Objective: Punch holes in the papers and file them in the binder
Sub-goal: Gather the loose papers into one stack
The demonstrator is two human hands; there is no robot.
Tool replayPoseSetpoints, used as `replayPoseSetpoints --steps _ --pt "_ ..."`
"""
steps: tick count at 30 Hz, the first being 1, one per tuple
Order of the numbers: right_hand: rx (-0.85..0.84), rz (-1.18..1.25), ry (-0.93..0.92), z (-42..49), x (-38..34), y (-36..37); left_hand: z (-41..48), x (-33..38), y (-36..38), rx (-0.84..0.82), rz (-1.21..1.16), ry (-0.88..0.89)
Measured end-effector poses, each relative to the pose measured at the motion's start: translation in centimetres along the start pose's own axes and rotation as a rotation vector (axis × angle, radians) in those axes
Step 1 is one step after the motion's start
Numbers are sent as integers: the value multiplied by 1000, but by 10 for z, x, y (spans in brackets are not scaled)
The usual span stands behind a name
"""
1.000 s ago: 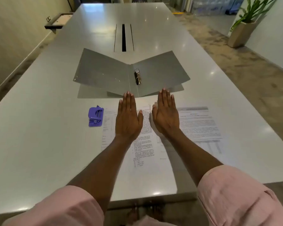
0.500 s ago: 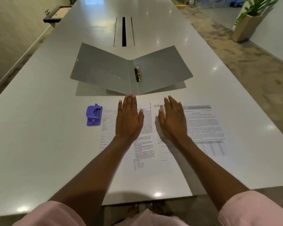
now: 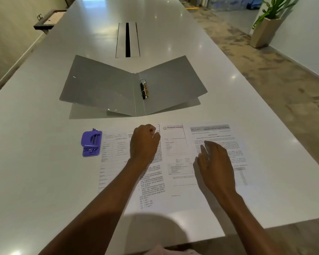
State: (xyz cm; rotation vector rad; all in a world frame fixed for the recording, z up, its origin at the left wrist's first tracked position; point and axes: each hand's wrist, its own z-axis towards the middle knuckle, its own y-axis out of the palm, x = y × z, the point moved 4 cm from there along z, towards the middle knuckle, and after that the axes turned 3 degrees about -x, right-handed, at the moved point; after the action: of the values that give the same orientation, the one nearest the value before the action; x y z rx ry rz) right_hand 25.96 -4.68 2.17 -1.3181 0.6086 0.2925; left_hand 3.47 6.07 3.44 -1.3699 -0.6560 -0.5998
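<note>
One table [image 3: 44, 162] bears everything: the open binder [image 3: 103, 89], spine running away from you; nearer, the papers [image 3: 175, 162] overlapping in a row, long sides likewise, headings far. Your left hand [image 3: 144, 144] curls at a sheet's top edge, grip unclear; your right hand [image 3: 215, 166] is relaxed. You seem to be gathering: next, square them for the punch [image 3: 91, 143] at their left.

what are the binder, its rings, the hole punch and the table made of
Binder: likely grey plastic, semi-gloss; small glints on its covers.
Rings: shiny metal, chrome-like highlights.
Hole punch: purple moulded plastic, probably.
Table: pale glossy top mirroring ceiling lights; laminate or lacquer, unclear.
</note>
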Motion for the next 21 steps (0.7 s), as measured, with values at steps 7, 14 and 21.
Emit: replayPoseSetpoints --steps 7,14,21 --pt "-50 -84 43 -4 15 5 17 1 17 -9 79 -79" --pt "-75 -146 82 -9 18 12 25 10 24 -18 40 -79" --pt "-100 -152 94 -11 19 15 24 23 20 -23 -168 -108"
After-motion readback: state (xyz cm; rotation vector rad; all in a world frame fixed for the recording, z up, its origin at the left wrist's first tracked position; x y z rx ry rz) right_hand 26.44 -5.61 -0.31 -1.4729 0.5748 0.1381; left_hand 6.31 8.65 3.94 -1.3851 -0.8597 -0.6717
